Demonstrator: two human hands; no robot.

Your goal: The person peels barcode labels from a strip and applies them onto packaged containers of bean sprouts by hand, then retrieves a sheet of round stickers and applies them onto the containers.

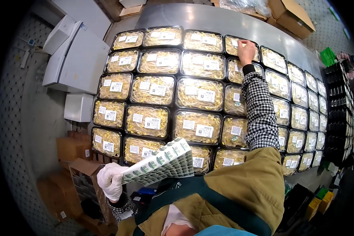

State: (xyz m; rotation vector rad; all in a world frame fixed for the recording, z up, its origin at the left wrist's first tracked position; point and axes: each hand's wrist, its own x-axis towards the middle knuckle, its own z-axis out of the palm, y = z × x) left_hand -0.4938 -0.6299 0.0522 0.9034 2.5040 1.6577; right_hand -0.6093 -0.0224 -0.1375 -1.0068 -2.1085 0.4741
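My left hand (111,181), in a white glove, is closed on the edge of a sheet of stickers (161,162), white with rows of green round prints. The sheet is bent and hangs over the nearest trays. My right hand (246,51), bare, reaches to the far row with its fingers bent down and pressed together on a film-wrapped tray of bean sprouts (231,44). Whatever is under the fingertips is hidden. In the same column, nearer trays (234,131) carry white labels and a small green round sticker. The sprout tray (202,41) to its left shows two white labels.
Black sprout trays stand in close rows across a metal table (165,15). Past its far edge is an open cardboard box (289,17). Stacked black crates (339,114) and a person (349,63) are at right; cardboard boxes (72,149) lie at left.
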